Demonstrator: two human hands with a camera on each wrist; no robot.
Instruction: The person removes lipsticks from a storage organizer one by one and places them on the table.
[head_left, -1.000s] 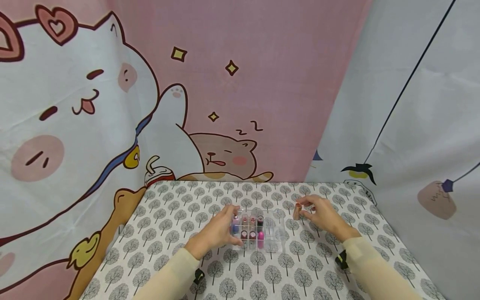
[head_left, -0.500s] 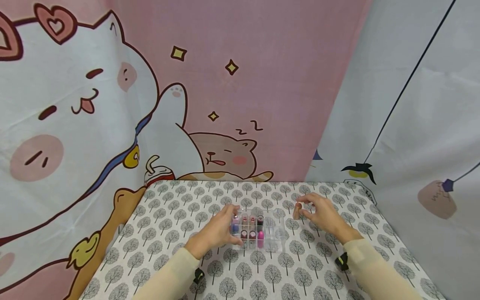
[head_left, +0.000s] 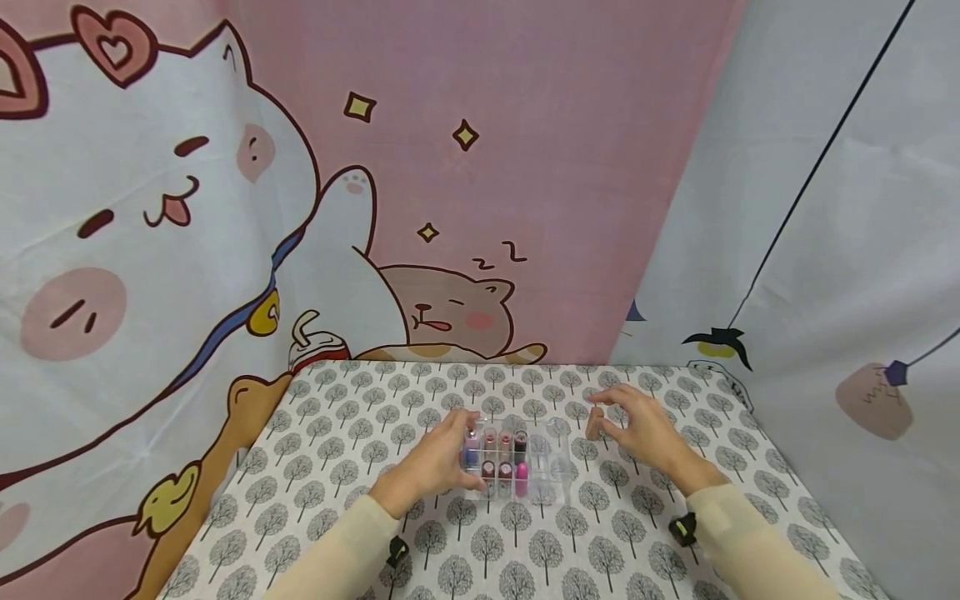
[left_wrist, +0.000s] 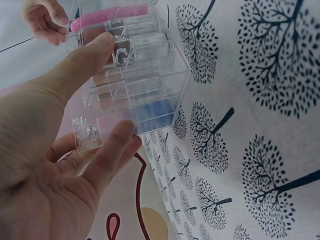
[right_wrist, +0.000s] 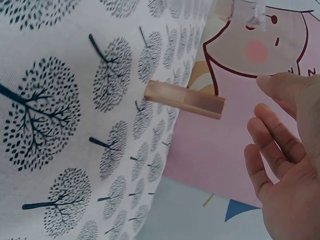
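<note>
My left hand (head_left: 438,462) grips the left end of a clear plastic lipstick organizer (head_left: 551,492), thumb on the near side and fingers on the far side. In the left wrist view, the thumb of that hand lies along the organizer's wall (left_wrist: 182,75). Several lipsticks stand in its compartments, among them a bright pink one (head_left: 522,479) and a blue-based one (left_wrist: 155,114). Right of the organizer, a rose-gold lipstick tube (head_left: 594,423) stands upright on the table. My right hand (head_left: 641,427) is beside it, thumb and fingers spread; the right wrist view shows a gap between fingertips and tube (right_wrist: 185,99).
A white cloth with a grey tree print (head_left: 420,567) covers the table. Cartoon-printed curtains (head_left: 555,208) hang behind the table and along its sides. The organizer's right-hand compartments (head_left: 542,450) hold no lipsticks.
My right fingers have lifted and spread slightly away from the top of the rose-gold tube, which stays standing in place. My left hand and the organizer have not moved.
</note>
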